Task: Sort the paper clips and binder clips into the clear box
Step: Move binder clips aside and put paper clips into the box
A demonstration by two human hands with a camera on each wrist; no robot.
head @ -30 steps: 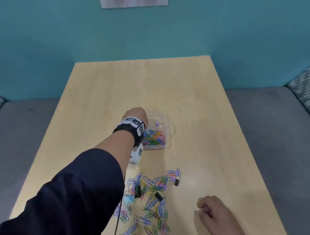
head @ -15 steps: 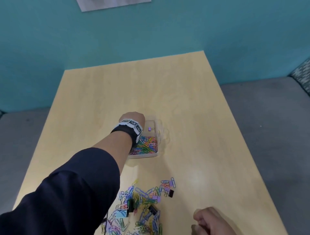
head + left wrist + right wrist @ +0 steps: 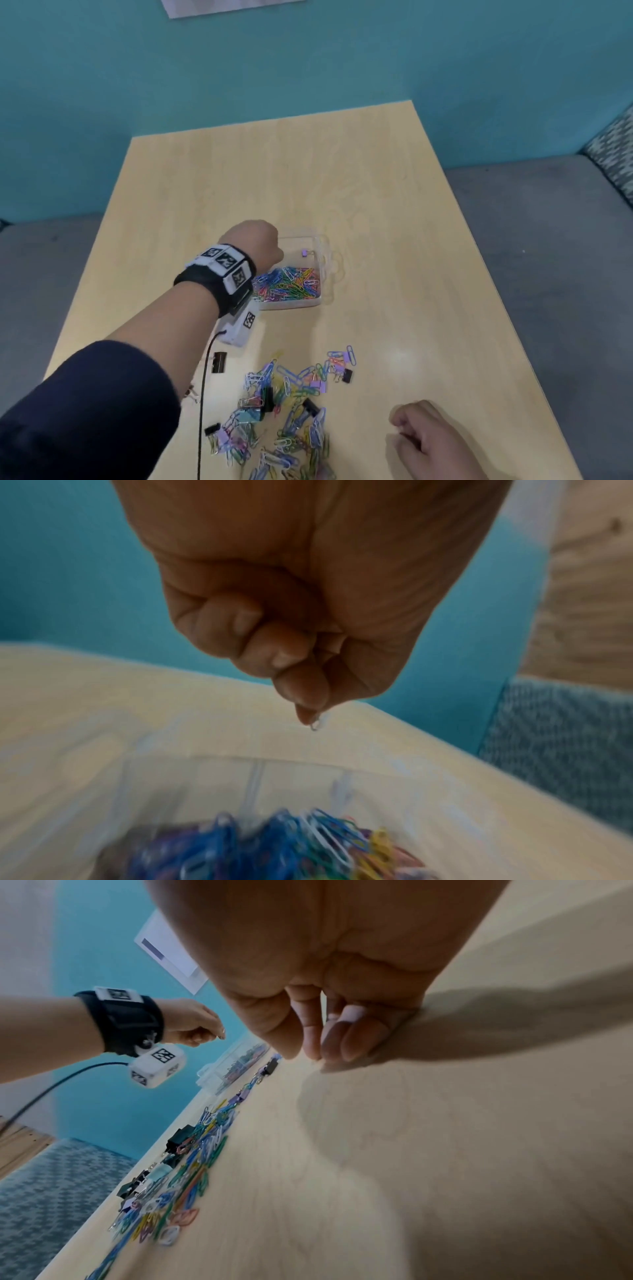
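My left hand hung over the left side of the clear box, fingers curled tight; from the wrist view a small silvery bit of wire showed at the fingertips, pinched there, too blurred to say which kind of clip. The box sat mid-tabletop. Its near compartment held a bright heap of paper clips; the far compartment held one purple binder clip.

My right hand rested on the tabletop near the front right, fingers curled loosely under, grip holding nothing that I could see.

Between that hand and the box lay the loose pile of coloured paper clips, with black binder clips and purple ones mixed in. One black binder clip lay apart to the left, under my forearm, near the wrist camera's cable.
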